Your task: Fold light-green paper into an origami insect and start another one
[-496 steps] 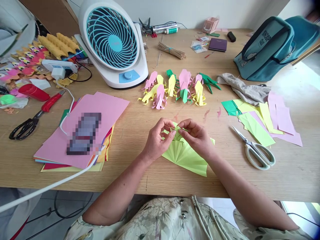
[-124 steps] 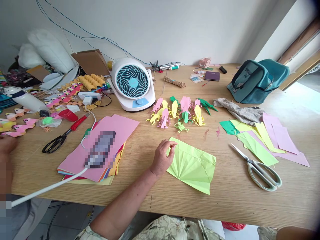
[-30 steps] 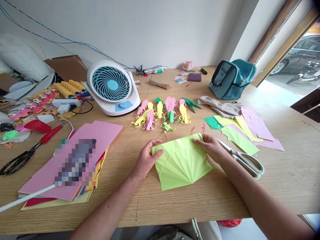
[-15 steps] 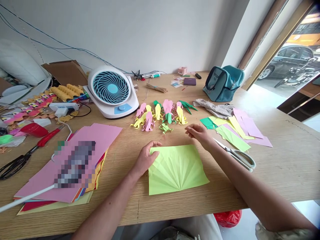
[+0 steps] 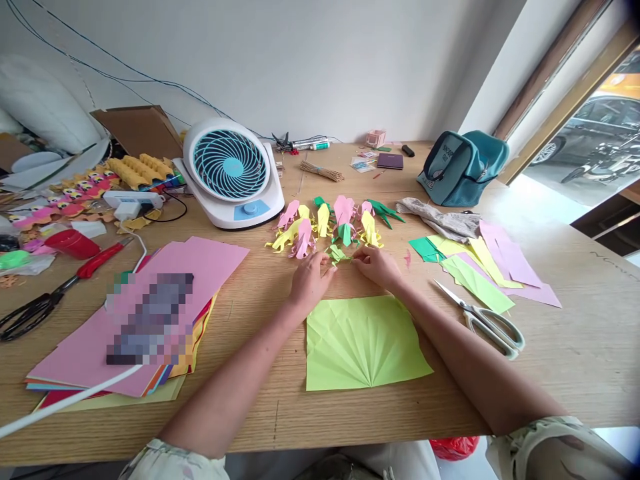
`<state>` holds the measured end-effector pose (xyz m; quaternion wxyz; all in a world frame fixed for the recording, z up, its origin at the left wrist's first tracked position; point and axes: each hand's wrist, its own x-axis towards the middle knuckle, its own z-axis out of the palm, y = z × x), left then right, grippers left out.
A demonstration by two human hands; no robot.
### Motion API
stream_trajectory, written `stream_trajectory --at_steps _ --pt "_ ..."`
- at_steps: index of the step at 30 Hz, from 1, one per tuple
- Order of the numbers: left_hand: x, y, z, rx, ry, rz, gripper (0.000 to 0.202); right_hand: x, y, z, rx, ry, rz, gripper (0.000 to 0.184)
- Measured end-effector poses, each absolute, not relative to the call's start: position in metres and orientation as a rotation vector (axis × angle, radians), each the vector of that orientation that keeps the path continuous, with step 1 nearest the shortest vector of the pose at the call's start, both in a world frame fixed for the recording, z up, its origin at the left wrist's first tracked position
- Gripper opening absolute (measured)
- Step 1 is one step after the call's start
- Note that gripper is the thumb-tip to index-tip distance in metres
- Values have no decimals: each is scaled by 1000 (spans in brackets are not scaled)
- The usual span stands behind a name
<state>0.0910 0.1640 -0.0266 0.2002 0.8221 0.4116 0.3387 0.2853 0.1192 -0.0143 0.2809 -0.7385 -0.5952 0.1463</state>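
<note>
I see the long pale wooden worktop (image 5: 575, 347) carrying, in descending size, a white desk fan with a turquoise grille (image 5: 231, 172), a creased lime-green square paper sheet (image 5: 363, 343) lying flat near its front edge, and a row of pink, yellow and green folded paper figures (image 5: 330, 223). My left hand (image 5: 309, 280) and right hand (image 5: 376, 265) meet just beyond the sheet; their fingers pinch a small lime-green folded paper figure (image 5: 338, 253), beside that row.
</note>
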Motion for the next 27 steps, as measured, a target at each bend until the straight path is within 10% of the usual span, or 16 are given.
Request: stream_trajectory --at_steps 27 --pt "98 173 -30 2658 1104 870 22 278 117 -25 -1760 -1827 60 14"
